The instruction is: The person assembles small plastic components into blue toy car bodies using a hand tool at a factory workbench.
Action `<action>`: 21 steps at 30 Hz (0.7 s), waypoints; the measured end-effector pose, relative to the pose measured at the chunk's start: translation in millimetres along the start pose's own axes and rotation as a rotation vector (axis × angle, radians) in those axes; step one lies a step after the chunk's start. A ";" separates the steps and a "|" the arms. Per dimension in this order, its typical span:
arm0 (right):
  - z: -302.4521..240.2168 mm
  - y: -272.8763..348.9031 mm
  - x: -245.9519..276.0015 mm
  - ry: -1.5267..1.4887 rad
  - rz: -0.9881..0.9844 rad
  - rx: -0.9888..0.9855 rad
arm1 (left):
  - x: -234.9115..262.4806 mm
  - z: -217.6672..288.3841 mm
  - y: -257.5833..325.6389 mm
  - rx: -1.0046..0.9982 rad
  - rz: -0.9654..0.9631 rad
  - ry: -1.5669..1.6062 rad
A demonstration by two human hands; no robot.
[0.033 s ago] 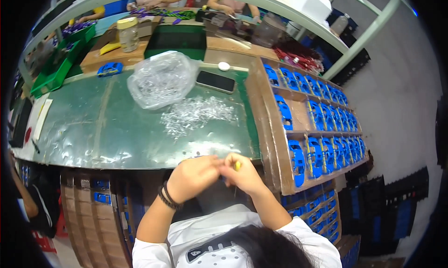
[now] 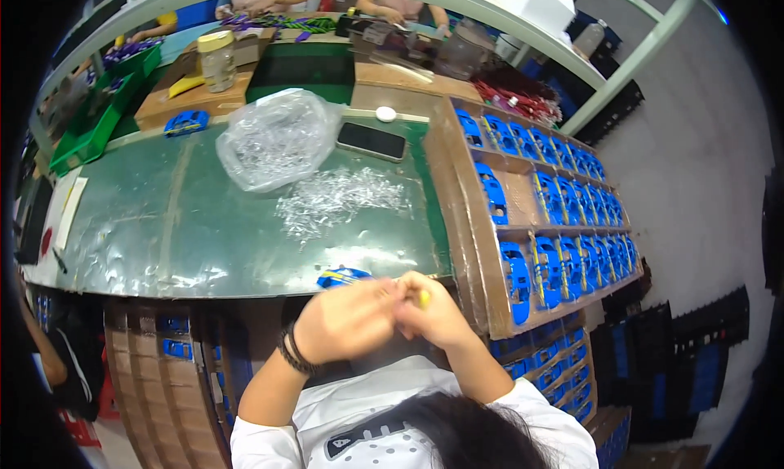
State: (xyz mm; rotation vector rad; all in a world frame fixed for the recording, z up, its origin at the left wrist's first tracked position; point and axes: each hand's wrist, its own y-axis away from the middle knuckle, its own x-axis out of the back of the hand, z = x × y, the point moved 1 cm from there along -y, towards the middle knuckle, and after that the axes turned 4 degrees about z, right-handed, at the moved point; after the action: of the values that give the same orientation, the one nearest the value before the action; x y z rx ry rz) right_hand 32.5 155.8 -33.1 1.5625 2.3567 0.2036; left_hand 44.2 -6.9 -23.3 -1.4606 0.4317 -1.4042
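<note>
My left hand [image 2: 346,322], with dark beaded bands at the wrist, is closed, its fingertips meeting the right hand's above the table's near edge. What those fingertips pinch, if anything, is hidden. My right hand [image 2: 433,315] is curled closed around a small yellow thing [image 2: 424,298]; only its tip shows, so its kind is unclear. Just beyond my left hand, a blue plastic piece shaped like a toy car, with a yellow strip [image 2: 341,277], lies on the green tabletop [image 2: 139,232]. Farther off is a loose heap of small shiny clear-silvery pieces [image 2: 335,204].
A clear plastic bag [image 2: 278,138] of similar pieces sits behind the heap, beside a phone [image 2: 371,141]. At right stands a compartmented cardboard box [image 2: 465,248] of blue car-shaped pieces. Another blue piece [image 2: 187,123] and a lidded jar [image 2: 218,65] are at the back. Co-workers' hands [image 2: 392,13] show beyond the shelf.
More of the blue piece with the yellow strip now shows beyond my left hand. Both hands have come slightly nearer my body, still together. The whole view has shifted a little.
</note>
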 end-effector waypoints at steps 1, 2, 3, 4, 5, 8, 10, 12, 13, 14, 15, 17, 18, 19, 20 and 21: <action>-19.0 24.3 -3.9 -0.027 -0.007 0.069 | 7.3 14.8 -12.7 -0.166 0.013 -0.020; -19.1 43.8 6.7 0.006 -0.040 0.222 | 1.6 24.2 -19.9 -0.251 0.081 0.042; -30.0 66.9 4.6 -0.108 0.027 0.103 | -1.5 31.7 -21.5 -0.310 0.130 0.076; -42.8 87.0 16.8 0.374 -0.007 0.274 | -0.9 38.5 -26.0 -0.377 0.219 0.076; -59.9 97.6 19.3 0.596 -0.024 0.470 | -3.8 43.4 -30.0 -0.446 0.311 0.083; -85.9 110.3 49.2 0.903 0.305 0.761 | -37.5 33.6 -44.4 -0.313 0.393 0.243; -103.7 83.4 94.3 1.020 0.276 0.745 | -66.4 9.9 -50.7 0.002 0.273 0.286; -126.3 51.7 124.0 1.201 0.254 0.663 | -98.6 -15.8 -57.3 0.316 0.248 0.284; -132.5 36.9 140.9 1.277 0.234 0.649 | -112.9 -25.8 -63.1 0.433 0.283 0.300; -134.6 25.6 159.8 1.305 0.257 0.622 | -125.6 -32.3 -73.1 0.421 0.291 0.291; -134.0 15.0 175.8 1.344 0.288 0.617 | -137.6 -38.5 -83.7 0.421 0.288 0.213; -126.6 -2.3 200.8 1.367 0.290 0.580 | -157.9 -49.4 -102.4 0.443 0.205 0.040; -121.9 -7.8 209.8 1.268 0.266 0.468 | -169.5 -57.3 -109.7 0.395 0.121 -0.058; -116.8 -12.1 214.3 1.261 0.212 0.466 | -172.1 -62.7 -118.9 0.349 0.037 -0.161; -113.4 -14.3 219.1 1.286 0.221 0.336 | -176.9 -66.3 -127.2 0.429 -0.163 -0.164; -109.7 -14.1 220.1 1.305 0.240 0.200 | -178.1 -67.2 -135.9 0.505 -0.369 -0.156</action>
State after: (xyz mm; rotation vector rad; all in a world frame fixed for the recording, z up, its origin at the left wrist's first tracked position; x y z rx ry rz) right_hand -95.1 357.4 28.2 2.1964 3.0618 1.4630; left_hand -112.5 166.7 -17.8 -1.2491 -0.2940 -1.5284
